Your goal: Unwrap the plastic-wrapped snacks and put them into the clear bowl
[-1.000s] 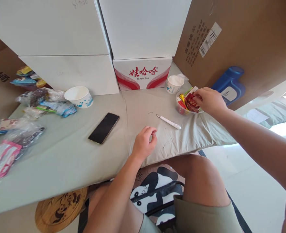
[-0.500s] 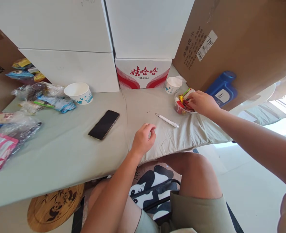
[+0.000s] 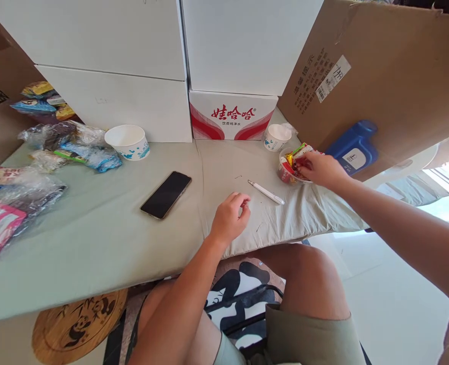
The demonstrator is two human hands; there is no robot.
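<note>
My right hand [image 3: 322, 170] reaches into a small clear tub [image 3: 285, 175] of wrapped sweets [image 3: 293, 161] at the right of the table. Its fingers are bent down among the wrappers, and whatever they grip is hidden. My left hand [image 3: 232, 215] rests near the table's front edge with its fingers curled inward and nothing visible in them. A white pen [image 3: 266, 192] lies between the left hand and the tub. Behind the tub stands a white paper cup [image 3: 276, 138] with a blue print. To the left lies a black phone [image 3: 166, 194].
A larger paper bowl [image 3: 128, 144] stands at the back left, beside several plastic snack packets [image 3: 91, 154]. White boxes [image 3: 234, 116] line the back. On the right, a brown carton [image 3: 391, 76] rises behind a blue bottle [image 3: 355, 147]. A round wooden stool [image 3: 79, 327] sits below the table.
The view has shifted slightly. My right hand remains at the tub, its fingers a little deeper among the sweets. My left hand keeps its curled pose.
</note>
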